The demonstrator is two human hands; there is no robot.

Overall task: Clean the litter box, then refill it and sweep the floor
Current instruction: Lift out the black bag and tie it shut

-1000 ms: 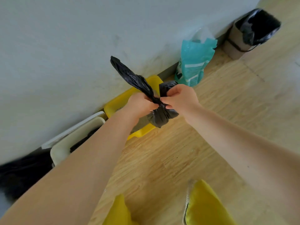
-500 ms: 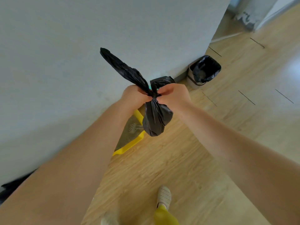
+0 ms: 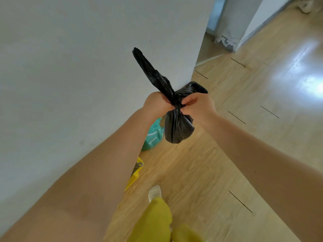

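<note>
Left hand [image 3: 158,103] curled tight round the twisted neck of a small black bag [image 3: 178,126]. Right hand [image 3: 198,106] on the other side of the same neck, fingers bent in and pinching the plastic. Both hands close together, almost touching, held out in front at arm's length. One long black tail of the bag sticking up and to the left above the left hand. Full round bottom of the bag hanging down below the hands, up in the air, not touching the wood floor [image 3: 201,172].

Behind the right hand, against the corner of the white wall [image 3: 78,75], a bin with a black liner [image 3: 197,87], mostly hidden. Below the left arm, a teal bag [image 3: 153,135] on the floor by the wall. Lower down, a bit of a yellow tray [image 3: 135,175] with a grey inside, peeking out from under the left arm, also by the wall. At the bottom, yellow trouser legs [image 3: 155,220] and a pale slipper [image 3: 154,191] on the floor. Bright patch of light on the floor at the far right.
</note>
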